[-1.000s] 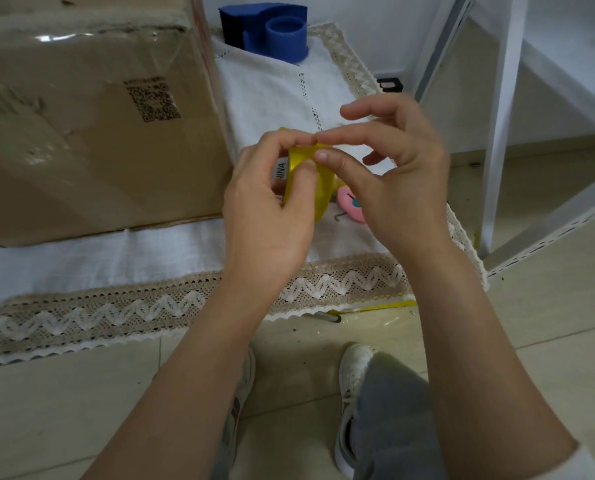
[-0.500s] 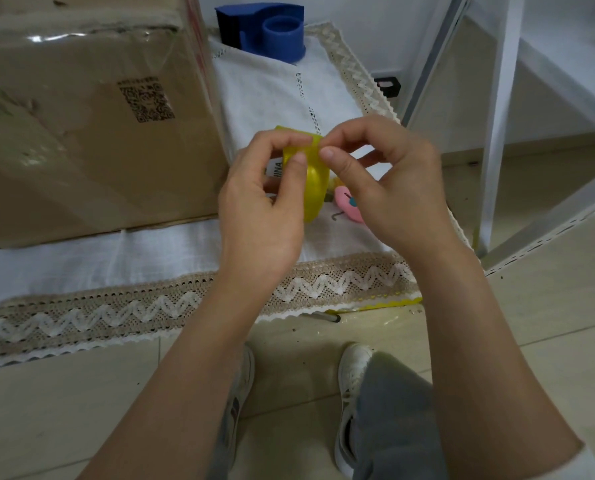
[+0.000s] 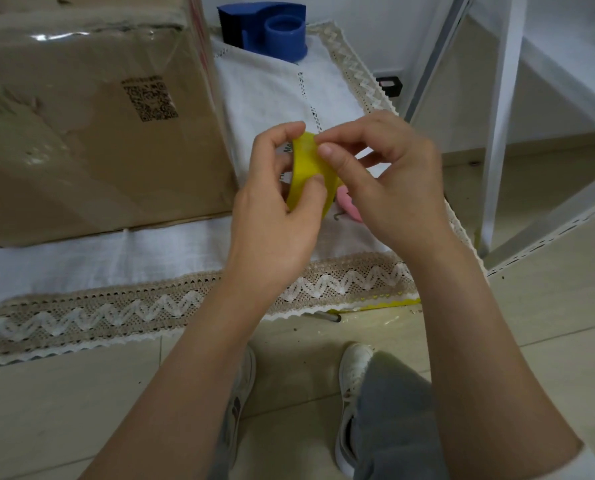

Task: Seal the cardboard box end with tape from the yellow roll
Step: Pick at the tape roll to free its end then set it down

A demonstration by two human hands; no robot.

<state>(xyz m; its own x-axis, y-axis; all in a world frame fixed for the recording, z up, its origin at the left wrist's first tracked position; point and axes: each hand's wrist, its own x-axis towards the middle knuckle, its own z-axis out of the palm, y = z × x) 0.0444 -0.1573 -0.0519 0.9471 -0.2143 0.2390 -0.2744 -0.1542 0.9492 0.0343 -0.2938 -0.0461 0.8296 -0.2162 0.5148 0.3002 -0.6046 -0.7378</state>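
Right of the box, both hands work the roll.
Left hand grips it; right hand pinches at its rim, likely hunting the tape end to peel next.

Blue dispenser sits at the cloth's far edge; pink toy near its right edge.

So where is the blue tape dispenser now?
In the head view, the blue tape dispenser stands at the top, on the white cloth, right of the cardboard box.

Yellow tape roll, brown cardboard box, blue dispenser, white zigzag-laced cloth.
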